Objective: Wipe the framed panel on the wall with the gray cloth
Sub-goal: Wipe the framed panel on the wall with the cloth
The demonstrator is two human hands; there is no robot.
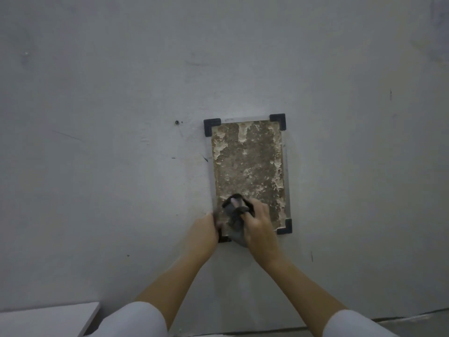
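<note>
A framed panel [247, 166] hangs on the grey wall: a mottled brown and cream surface with black corner brackets. My right hand [258, 222] grips a bunched gray cloth [235, 215] and presses it against the panel's lower left part. My left hand [206, 227] holds the panel's lower left edge, covering most of that corner bracket; its fingers are mostly hidden.
A small dark screw or hole [177, 122] sits in the wall left of the panel's top. A white ledge or box [48, 319] lies at the lower left. The floor edge [413, 317] runs along the bottom right.
</note>
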